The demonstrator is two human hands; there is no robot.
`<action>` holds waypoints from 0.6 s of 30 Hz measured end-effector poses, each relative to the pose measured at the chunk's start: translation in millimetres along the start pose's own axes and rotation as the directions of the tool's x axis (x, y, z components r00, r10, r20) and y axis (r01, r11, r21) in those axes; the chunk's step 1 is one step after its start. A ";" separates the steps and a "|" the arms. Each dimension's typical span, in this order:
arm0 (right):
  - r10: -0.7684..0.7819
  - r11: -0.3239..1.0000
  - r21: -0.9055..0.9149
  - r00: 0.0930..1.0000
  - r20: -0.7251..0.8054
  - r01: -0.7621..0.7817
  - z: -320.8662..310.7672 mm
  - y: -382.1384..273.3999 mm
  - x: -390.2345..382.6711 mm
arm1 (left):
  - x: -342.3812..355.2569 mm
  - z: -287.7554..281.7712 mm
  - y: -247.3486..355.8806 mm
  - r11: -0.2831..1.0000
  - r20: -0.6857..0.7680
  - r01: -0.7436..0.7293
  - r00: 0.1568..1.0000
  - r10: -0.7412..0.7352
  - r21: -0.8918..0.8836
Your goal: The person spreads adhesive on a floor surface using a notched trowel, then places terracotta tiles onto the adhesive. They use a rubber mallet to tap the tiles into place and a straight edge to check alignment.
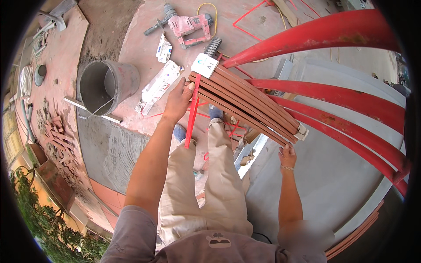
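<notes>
A bundle of long reddish-brown strips [247, 101] lies slantwise before me, with a white labelled wrap [205, 65] at its upper end and white wrapping at its lower end. My left hand [183, 97] is closed on the upper end, thumb on the side, beside a red strap [191, 122] hanging down. My right hand [287, 154] has its fingers curled on the lower corner of the bundle. Behind and right of the bundle, curved red metal bars [307, 33] cross the view.
Nearby are a pink rotary hammer [186, 26], white wrappers [155, 87], a bucket [97, 87], broken tile pieces [57, 136] and wet mortar [116, 158]. A grey ledge [315, 184] stands at the right, with red strapping [237, 131] on the floor and greenery [44, 215] lower left.
</notes>
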State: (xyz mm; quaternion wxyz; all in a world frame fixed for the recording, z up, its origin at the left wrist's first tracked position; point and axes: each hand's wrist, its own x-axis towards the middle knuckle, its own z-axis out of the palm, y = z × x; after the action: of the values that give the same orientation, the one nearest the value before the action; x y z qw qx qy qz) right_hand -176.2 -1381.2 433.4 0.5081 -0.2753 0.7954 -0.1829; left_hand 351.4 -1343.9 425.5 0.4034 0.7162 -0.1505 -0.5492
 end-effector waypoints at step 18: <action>-0.502 -0.008 -0.562 0.483 0.718 0.827 134.5 -55.0 -95.8 | -32.0 -10.5 -20.9 0.995 -0.117 0.027 0.993 -0.015 0.098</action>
State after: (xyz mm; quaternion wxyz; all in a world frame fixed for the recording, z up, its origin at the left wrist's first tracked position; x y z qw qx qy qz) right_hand -8.2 -1365.9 476.5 0.2420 -0.8664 0.4285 0.0850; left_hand 345.0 -1305.4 432.0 0.3696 0.7678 -0.1464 -0.5024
